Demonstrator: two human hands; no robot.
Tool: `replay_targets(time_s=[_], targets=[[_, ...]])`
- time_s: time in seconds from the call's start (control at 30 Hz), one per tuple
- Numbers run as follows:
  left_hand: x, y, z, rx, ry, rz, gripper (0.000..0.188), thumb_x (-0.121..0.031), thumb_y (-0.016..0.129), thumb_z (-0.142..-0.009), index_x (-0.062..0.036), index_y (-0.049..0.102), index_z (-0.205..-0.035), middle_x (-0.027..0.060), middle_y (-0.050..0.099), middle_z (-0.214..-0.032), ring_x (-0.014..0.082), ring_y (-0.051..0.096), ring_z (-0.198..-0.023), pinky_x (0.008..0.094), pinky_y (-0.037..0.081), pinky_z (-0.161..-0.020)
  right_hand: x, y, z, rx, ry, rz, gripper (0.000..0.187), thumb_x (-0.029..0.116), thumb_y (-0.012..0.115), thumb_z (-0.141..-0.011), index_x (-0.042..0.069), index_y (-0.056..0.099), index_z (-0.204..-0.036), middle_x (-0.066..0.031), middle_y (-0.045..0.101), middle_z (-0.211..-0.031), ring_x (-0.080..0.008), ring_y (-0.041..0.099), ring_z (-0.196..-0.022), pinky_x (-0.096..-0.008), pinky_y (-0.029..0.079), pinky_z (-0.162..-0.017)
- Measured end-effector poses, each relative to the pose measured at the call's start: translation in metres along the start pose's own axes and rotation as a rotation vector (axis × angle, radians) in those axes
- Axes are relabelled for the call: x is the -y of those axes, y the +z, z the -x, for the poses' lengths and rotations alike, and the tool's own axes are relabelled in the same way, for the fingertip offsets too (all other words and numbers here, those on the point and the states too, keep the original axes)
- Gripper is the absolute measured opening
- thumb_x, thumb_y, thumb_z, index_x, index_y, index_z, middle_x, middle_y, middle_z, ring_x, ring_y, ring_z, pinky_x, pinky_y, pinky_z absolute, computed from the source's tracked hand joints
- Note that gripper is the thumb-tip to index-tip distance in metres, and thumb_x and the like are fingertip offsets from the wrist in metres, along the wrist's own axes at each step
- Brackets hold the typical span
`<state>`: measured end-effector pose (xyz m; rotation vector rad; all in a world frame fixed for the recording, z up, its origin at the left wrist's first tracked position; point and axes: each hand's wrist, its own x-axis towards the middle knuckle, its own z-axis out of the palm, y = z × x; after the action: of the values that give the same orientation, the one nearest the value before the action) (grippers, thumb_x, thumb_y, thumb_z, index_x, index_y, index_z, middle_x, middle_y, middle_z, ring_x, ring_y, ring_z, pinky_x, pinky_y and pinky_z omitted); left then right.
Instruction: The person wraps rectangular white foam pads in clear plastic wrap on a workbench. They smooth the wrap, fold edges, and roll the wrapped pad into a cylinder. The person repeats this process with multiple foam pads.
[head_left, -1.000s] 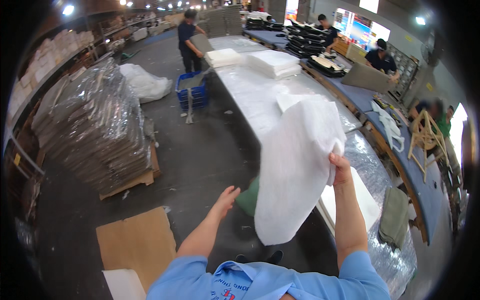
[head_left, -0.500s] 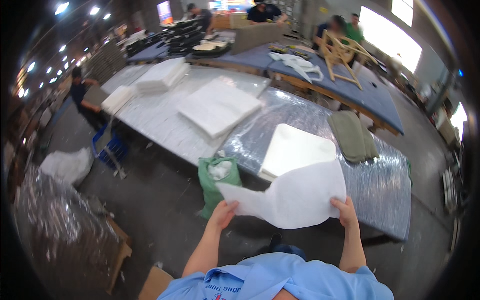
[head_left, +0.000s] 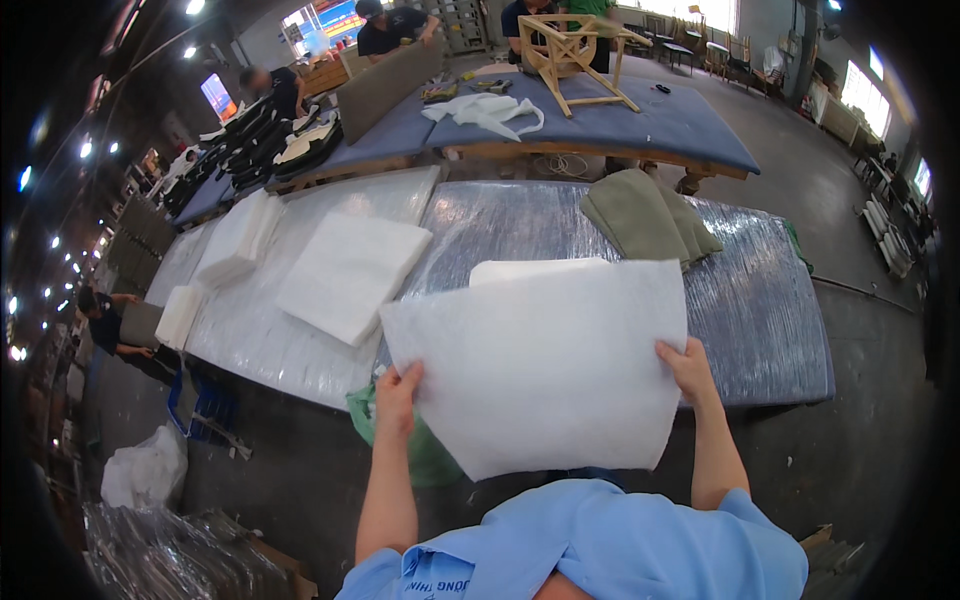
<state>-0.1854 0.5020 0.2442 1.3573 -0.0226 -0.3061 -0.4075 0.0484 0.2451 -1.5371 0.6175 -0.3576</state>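
A white sheet of batting (head_left: 540, 370) is stretched between my two hands, spread out in front of me above the table's near edge. My left hand (head_left: 398, 392) pinches its left edge. On the right edge, my right hand (head_left: 687, 370) grips it with the thumb on top. Behind the sheet, a white foam pad (head_left: 535, 270) lies on the plastic-wrapped table (head_left: 760, 310), mostly hidden by the batting. Folded olive-green fabric (head_left: 650, 215) rests just beyond. To the left lies a flat stack of white batting sheets (head_left: 355, 275).
Further left stand more white stacks (head_left: 238, 238). A green sack (head_left: 430, 455) sits below the table edge, partly covered. Across a gap, a blue-topped table (head_left: 680, 120) holds a wooden chair frame (head_left: 575, 65) and white cloth (head_left: 487, 114). Several people work around the tables.
The batting has gone from sagging and curled to spread nearly flat, its far edge lifted over the foam pad. My left hand has moved left and up. The view has turned to the right.
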Motion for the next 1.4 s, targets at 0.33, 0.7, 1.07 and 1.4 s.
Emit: replay_targets(time_s=[0.33, 0.7, 1.07, 1.4], targets=[[-0.049, 0.073, -0.18, 0.042, 0.018, -0.077, 0.035, -0.018, 0.071, -0.1, 0.0025, 0.066, -0.128, 0.0084, 0.072, -0.118, 0.0183, 0.069, -0.103, 0.0339, 0.057, -0.088, 0.059, 0.012, -0.171, 0.055, -0.024, 0.019, 0.035, 0.016, 0.071, -0.098, -0.008, 0.068, -0.123, -0.0127, 0.075, -0.111, -0.0206, 0.072, -0.094, -0.0365, 0.059, -0.082], [0.02, 0.132, -0.411, 0.119, -0.145, -0.15, 0.03, -0.023, 0.073, -0.099, -0.0016, 0.07, -0.12, 0.0033, 0.072, -0.104, 0.0144, 0.067, -0.087, 0.031, 0.055, -0.073, 0.002, 0.043, -0.355, -0.011, 0.164, 0.05, 0.036, 0.015, 0.073, -0.095, -0.009, 0.068, -0.122, -0.015, 0.074, -0.11, -0.0237, 0.072, -0.094, -0.0385, 0.059, -0.083], [0.132, 0.139, -0.505, 0.074, -0.332, -0.306, 0.03, -0.025, 0.069, -0.101, -0.0039, 0.07, -0.122, 0.0028, 0.072, -0.104, 0.013, 0.067, -0.087, 0.0291, 0.054, -0.072, -0.101, 0.049, -0.419, -0.098, 0.333, 0.111, 0.034, 0.016, 0.076, -0.093, -0.001, 0.071, -0.122, -0.0066, 0.073, -0.096, -0.0154, 0.068, -0.084, -0.0325, 0.055, -0.077], [0.156, 0.074, -0.363, -0.091, -0.653, -0.136, 0.031, -0.042, 0.066, -0.104, -0.0131, 0.066, -0.116, -0.0007, 0.07, -0.099, 0.0107, 0.064, -0.083, 0.0299, 0.05, -0.067, -0.135, 0.009, -0.297, -0.146, 0.577, 0.092, 0.029, 0.024, 0.074, -0.098, 0.005, 0.071, -0.12, 0.0017, 0.069, -0.09, -0.007, 0.061, -0.075, -0.0267, 0.048, -0.063]])
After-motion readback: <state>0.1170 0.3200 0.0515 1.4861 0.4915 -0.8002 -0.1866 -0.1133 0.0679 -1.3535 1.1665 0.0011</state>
